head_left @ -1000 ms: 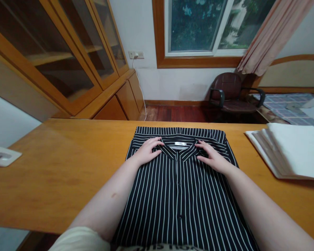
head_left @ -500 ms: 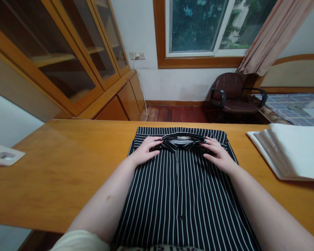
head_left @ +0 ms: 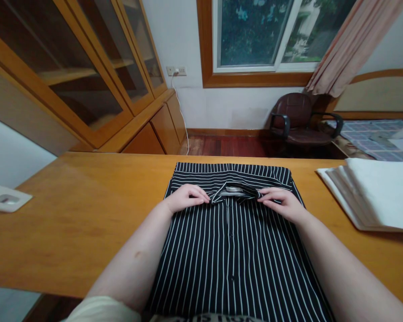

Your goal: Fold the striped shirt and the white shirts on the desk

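A black shirt with white stripes lies front up on the wooden table, its buttons running down the middle and its lower end reaching my body. My left hand pinches the left side of the shirt's collar between thumb and fingers. On the other side, my right hand pinches the collar's right end. Between the hands the collar stands a little open, and a pale label shows inside it. Both forearms rest over the shirt's sides.
The wooden table extends to both sides. A stack of white folded sheets lies at the right. A white object with an oval cutout juts in at the left. Beyond stand a glass-door cabinet and a brown armchair.
Both hands have drawn slightly toward me, and their spread fingers have closed on the collar. The collar's near edge has shifted closer and its opening has narrowed.
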Tool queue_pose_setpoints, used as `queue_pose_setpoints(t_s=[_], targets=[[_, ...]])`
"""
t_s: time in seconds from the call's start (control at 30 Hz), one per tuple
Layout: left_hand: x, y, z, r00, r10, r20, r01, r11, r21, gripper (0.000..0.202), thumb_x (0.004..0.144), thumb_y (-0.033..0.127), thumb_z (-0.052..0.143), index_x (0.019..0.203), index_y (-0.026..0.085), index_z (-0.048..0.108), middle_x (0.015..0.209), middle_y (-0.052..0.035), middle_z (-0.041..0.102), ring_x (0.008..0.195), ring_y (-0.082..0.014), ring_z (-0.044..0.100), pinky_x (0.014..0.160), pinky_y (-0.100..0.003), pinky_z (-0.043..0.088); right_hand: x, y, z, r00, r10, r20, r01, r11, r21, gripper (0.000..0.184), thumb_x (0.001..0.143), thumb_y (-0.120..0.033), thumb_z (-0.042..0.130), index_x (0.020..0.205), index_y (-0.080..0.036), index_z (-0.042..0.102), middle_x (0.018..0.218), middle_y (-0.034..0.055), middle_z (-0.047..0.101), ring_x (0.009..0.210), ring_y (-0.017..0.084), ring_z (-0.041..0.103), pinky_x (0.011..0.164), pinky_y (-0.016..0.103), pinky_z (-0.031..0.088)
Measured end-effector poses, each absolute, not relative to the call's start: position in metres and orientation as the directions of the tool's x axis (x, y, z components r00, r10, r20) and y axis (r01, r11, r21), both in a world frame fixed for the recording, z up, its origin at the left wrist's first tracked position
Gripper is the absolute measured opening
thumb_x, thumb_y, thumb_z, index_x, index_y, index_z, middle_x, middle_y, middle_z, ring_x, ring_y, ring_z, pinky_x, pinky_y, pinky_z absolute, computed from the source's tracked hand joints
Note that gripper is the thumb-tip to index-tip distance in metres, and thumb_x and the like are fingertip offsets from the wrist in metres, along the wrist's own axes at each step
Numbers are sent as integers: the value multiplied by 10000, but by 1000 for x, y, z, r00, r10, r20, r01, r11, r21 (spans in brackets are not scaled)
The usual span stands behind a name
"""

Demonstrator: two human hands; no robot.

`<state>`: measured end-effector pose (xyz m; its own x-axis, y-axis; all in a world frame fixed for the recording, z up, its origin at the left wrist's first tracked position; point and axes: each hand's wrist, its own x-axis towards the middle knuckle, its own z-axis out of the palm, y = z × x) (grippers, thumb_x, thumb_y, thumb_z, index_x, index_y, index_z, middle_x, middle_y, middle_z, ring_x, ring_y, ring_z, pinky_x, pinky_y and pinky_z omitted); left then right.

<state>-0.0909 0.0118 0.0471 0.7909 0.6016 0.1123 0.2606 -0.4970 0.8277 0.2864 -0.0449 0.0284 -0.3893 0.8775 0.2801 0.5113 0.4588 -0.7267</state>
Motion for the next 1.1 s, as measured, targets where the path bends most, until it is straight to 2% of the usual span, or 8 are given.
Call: queue_pose_setpoints(t_s=[0.13,0.23,0.33,0.5,0.6,0.73,0.93,1.1], targets=[[-85,9,45,760,649,-21,352,-384,854,192,841,347,601,825,194,716,881,-40,713,830,-160,646,792,-301,492,283,-45,26,-376,914,154,436,321,-841,186,821,-388,623,773,-229,706,1040,68,673,939,223,646,854,403,520],[-82,5,44,648,738,-185,406,-131,904,201,836,373,592,807,177,619,718,5,657,600,-115,605,603,-253,476,278,-44,24,-306,951,33,290,126,-949,249,790,-389,655,976,-224,646,1147,92,613,795,181,658,674,350,558],[-79,-3,52,659,674,-332,354,111,929,255,862,433,541,847,180,569,661,8,644,534,-118,602,525,-237,445,272,-43,24,-266,963,-40,173,7,-985,534,744,-386,697,1225,-250,510,1304,134,511,814,181,660,581,308,553],[-62,-22,65,837,377,-397,331,230,915,254,835,389,607,997,200,658,1050,-88,694,910,-181,664,787,-301,501,262,-44,19,-300,952,-59,163,-10,-987,676,756,-392,683,1361,-269,406,1349,126,495,983,214,640,778,386,569],[-42,-31,53,737,459,-495,278,462,842,325,814,339,637,1108,201,621,1236,-120,611,986,-202,649,801,-317,509,257,-46,18,-305,952,-13,227,59,-972,594,785,-413,657,1327,-265,464,1277,93,571,1095,215,595,961,439,489],[-21,-34,32,612,514,-602,-76,795,602,313,858,302,539,1094,100,580,1196,-196,612,1021,-219,647,905,-347,486,256,-50,27,-286,953,100,204,163,-965,530,786,-401,666,1277,-261,524,1283,94,580,1205,237,527,1026,458,426],[-21,-25,32,431,698,-572,-495,712,497,314,864,304,511,1119,132,568,1204,-143,623,1148,-210,584,1001,-352,456,260,-51,30,-239,960,144,157,184,-970,462,792,-394,668,1224,-262,569,1189,91,644,1127,238,586,968,457,473],[-25,-17,31,304,776,-553,-590,609,530,343,888,351,499,1162,150,550,1164,-126,642,1085,-226,621,929,-394,528,266,-48,19,-235,964,127,118,158,-980,443,781,-385,684,1195,-254,599,1175,92,655,1115,241,596,943,433,493]])
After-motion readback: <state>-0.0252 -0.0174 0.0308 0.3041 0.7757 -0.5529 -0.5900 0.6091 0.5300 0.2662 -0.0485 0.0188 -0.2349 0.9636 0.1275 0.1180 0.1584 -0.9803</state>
